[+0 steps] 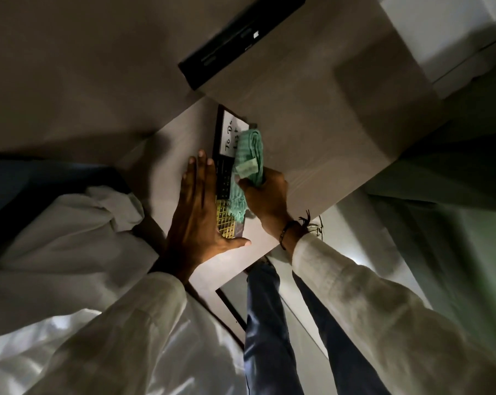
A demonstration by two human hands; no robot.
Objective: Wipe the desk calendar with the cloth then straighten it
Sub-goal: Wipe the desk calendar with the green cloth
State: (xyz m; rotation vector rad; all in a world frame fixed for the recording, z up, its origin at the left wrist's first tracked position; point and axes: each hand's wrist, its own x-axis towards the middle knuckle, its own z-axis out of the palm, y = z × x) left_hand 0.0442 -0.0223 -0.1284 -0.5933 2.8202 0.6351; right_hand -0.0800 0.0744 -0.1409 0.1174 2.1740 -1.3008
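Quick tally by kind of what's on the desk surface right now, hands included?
Black-framed desk calendar with a white "To Do List" panel: 1
Green woven cloth: 1
Long black rectangular box at the far edge: 1
Hands: 2, the left hand flat beside the calendar, the right hand gripping the cloth
Total: 5

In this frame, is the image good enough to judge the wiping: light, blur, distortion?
Head view: dim, with deep shadow at the left. The desk calendar shows, its "To Do List" panel readable. The cloth in the right hand is slightly blurred. The left hand is sharp. Wide-angle bending tilts the desk.
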